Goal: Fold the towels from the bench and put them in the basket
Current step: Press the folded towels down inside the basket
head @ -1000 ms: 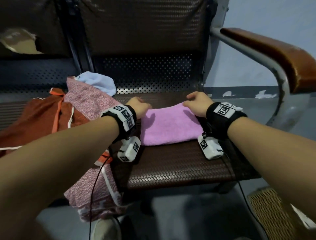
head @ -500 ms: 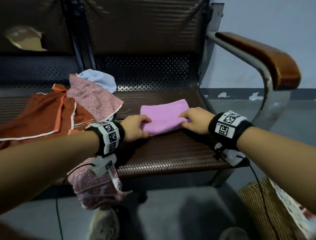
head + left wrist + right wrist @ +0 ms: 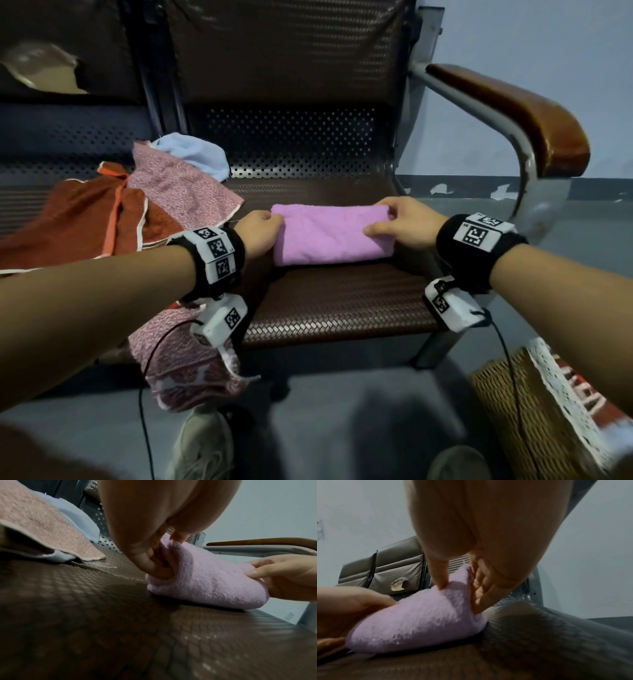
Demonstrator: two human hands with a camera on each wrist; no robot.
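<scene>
Pinching both short ends of the folded pink towel (image 3: 330, 234) on the bench seat (image 3: 342, 308), head view: left hand (image 3: 258, 231) at its left end, right hand (image 3: 402, 222) at its right; basket (image 3: 513, 397) on the floor, lower right. Left wrist view: thumb and fingers (image 3: 150, 566) clamp the plush fold. Right wrist view: fingers (image 3: 479, 595) curl under, thumb on top. Likely soft, light, floppy, so grip through all layers at the ends.

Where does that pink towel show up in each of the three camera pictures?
Head: pink towel at centre, on the bench seat, held at both ends.
Left wrist: towel right of centre, left hand pinching its near end.
Right wrist: towel lower centre-left, right hand pinching it.
Shared landmark: the woven brown seat beneath it.
</scene>
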